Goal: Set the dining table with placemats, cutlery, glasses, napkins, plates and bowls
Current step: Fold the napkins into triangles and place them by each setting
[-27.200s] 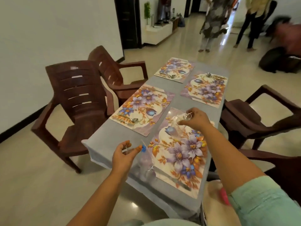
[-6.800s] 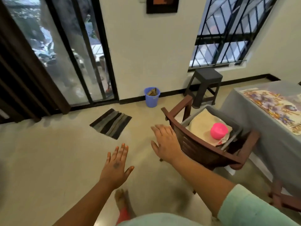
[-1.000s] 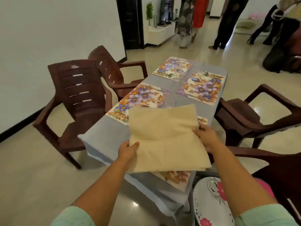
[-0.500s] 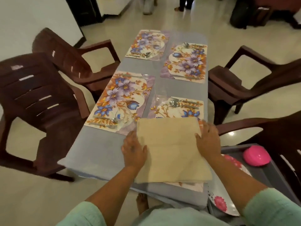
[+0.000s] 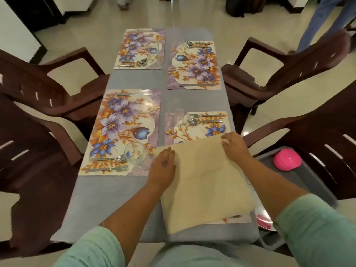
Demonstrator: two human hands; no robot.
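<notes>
A folded beige napkin (image 5: 204,180) lies over the near right floral placemat (image 5: 200,130) on the grey-clothed table (image 5: 115,199). My left hand (image 5: 163,168) rests flat on the napkin's left edge. My right hand (image 5: 234,146) grips its far right corner. Several flowered placemats carry cutlery: a fork and spoon (image 5: 204,119) on the near right one, a fork and spoon (image 5: 109,163) on the near left one (image 5: 123,132). A clear glass (image 5: 174,108) stands between the mats; another glass (image 5: 133,153) lies on the near left mat.
Dark brown plastic chairs stand on both sides: left (image 5: 38,116) and right (image 5: 289,74). On the near right chair a grey tray (image 5: 300,182) holds a pink bowl (image 5: 287,159) and a flowered plate (image 5: 264,218). People's legs (image 5: 316,24) show at the far end.
The napkin has come down from mid-air onto the near right placemat. My hands have moved to its far edge, and my view has tilted down over the table.
</notes>
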